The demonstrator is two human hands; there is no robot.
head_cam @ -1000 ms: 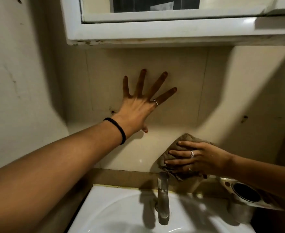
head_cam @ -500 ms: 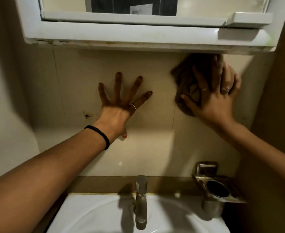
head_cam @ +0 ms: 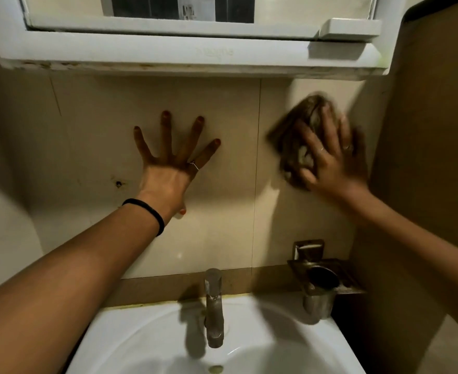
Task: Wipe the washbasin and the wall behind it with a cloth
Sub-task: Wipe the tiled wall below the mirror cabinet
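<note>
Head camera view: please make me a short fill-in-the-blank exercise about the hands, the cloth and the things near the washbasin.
1. The right hand presses the brown ____ against the wall.
2. The left hand lies flat on the wall with its fingers ____ apart.
3. The metal tap stands over the white ____.
4. A black band sits on the ____ wrist.

Missing words: cloth; spread; washbasin; left

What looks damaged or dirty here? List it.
A dark hole mars the wall tile left of the left hand. The mirror cabinet's underside edge is stained and flaking. Yellowish grime lines the washbasin's back rim. Nothing is spilled.
</note>
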